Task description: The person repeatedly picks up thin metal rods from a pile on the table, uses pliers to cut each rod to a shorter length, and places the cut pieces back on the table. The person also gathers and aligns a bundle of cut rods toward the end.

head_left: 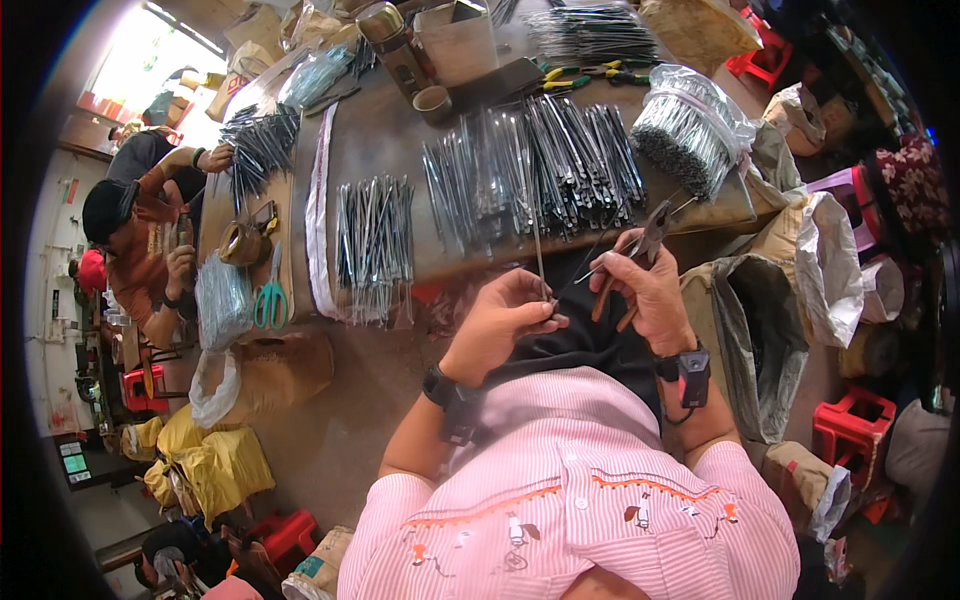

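My left hand (508, 318) is closed, pinching the lower end of a thin metal strip (540, 250) that points up toward the table. In my right hand (645, 290) is a pair of pliers (655, 228) with brownish handles, jaws pointing up and away. A thin wire (584, 277) shows at the right fingertips; whether it is gripped there I cannot tell. Beyond both hands, rows of dark metal strips (575, 160) lie on the table (385, 130). A plastic-wrapped bundle of silvery wires (690, 140) sits at the table's right end.
Another strip pile (375, 235) lies left of the middle. Teal scissors (270, 300) and a tape roll (243, 243) are farther left, near a co-worker (150, 225). A flask (395, 45) and yellow-black pliers (565, 80) stand and lie behind. Open sacks (755, 330) are at my right.
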`<state>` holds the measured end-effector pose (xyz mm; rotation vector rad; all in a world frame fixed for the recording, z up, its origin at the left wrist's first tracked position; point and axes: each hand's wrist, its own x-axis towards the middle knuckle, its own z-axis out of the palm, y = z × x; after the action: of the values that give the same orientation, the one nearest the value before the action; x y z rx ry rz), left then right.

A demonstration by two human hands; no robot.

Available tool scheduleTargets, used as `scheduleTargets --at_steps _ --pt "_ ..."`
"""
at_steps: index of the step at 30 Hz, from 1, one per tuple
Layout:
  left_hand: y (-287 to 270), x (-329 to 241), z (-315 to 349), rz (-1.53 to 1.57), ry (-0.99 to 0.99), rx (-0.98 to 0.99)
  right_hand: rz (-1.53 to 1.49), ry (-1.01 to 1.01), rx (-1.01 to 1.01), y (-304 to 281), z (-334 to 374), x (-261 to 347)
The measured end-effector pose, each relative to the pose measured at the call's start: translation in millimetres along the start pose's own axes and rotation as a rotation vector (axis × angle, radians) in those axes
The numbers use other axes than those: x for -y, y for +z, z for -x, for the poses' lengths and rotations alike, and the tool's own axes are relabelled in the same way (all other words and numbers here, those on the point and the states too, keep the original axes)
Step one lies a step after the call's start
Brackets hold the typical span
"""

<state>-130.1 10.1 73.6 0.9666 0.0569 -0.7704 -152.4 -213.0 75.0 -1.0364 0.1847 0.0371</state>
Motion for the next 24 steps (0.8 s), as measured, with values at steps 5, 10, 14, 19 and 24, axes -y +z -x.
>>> scheduleTargets --at_steps 5,10,14,19,24 --pt "4.4 -2.4 -2.1 -0.037 0.040 0.010 0.099 -0.059 0.014 16.7 6.5 -10.8" --pt "4.7 1.7 -6.0 -0.082 0.124 -0.003 0.210 -0.075 0.020 18.7 9.3 -16.3" --pt "3.7 4.9 -10.0 -0.128 0.177 -0.001 0.261 -0.004 0.012 22.4 12.9 -26.2" --pt "-7.1 7.0 -11.7 -0.252 0.160 -0.070 0.262 -0.076 -0.118 28.6 9.1 -31.4" --pt "-13.7 10.3 -6.9 -0.214 0.109 -0.056 0.053 -0.238 -0.232 13.2 -1.8 -15.9"
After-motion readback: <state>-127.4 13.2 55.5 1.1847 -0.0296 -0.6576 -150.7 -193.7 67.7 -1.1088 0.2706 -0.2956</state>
